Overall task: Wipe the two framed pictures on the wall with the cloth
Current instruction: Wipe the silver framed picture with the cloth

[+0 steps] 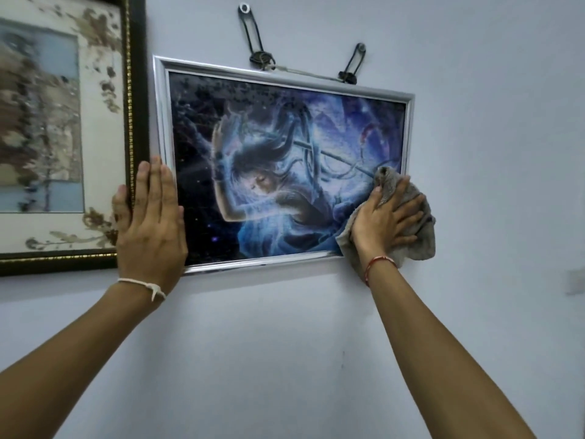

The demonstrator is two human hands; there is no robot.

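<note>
A silver-framed picture with a blue figure hangs on the wall, its right side lower than its left. A larger dark, gold-trimmed framed picture hangs just to its left, cut off by the image edge. My left hand lies flat, fingers together, over the silver frame's lower left corner, thumb touching the dark frame. My right hand presses a crumpled grey cloth against the silver frame's lower right corner, hiding that corner.
Two black hooks above the silver frame carry its hanging cord. Pale bare wall spreads below and to the right. A small pale plate sits on the wall at the right edge.
</note>
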